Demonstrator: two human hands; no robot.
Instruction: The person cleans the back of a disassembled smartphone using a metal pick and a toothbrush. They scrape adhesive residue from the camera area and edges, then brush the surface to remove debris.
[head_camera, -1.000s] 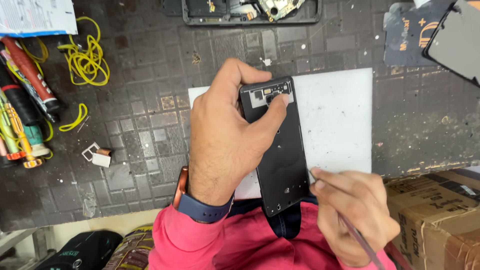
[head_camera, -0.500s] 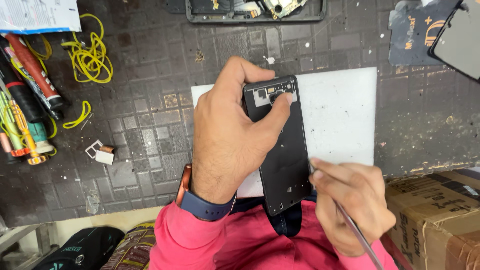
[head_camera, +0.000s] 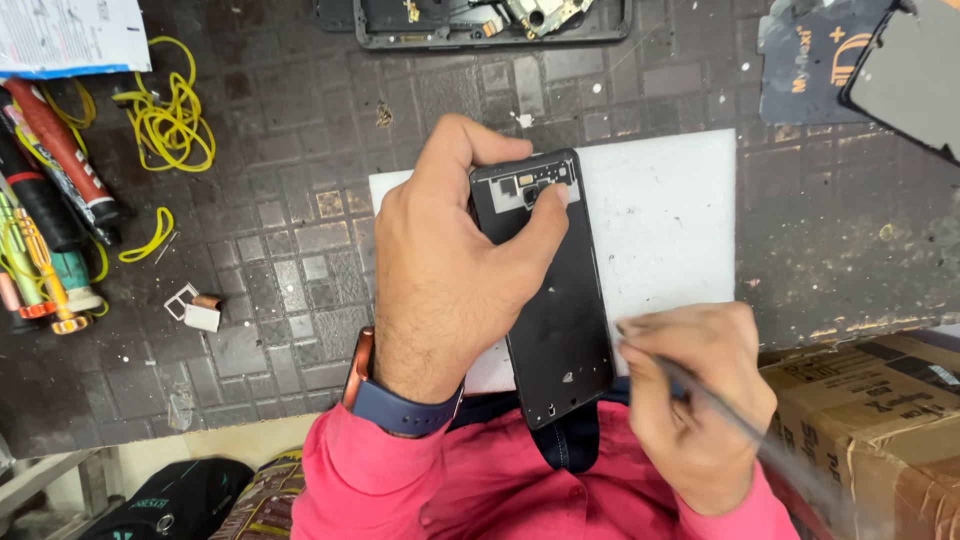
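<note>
Gripping the black rectangular phone frame (head_camera: 552, 290) from its left side, our left hand (head_camera: 440, 280) clamps it, thumb pressed near the camera cutouts, over the white plastic mat (head_camera: 670, 210) on the dark tiled counter (head_camera: 290, 200). Our right hand (head_camera: 690, 400) pinches a thin grey metal pry tool (head_camera: 720, 405) at the frame's right edge. Levering too hard could, we judge, make the tip slip and gouge the frame.

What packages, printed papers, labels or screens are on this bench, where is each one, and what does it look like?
Cardboard box: bottom right beside the right hand, brown, with a pale printed label.
Printed paper: top left corner, white sheet with dark print.
Dark card: top right, navy with gold marks.
Screen panel: top right edge, dark grey, unlit, overlapping the card.
</note>
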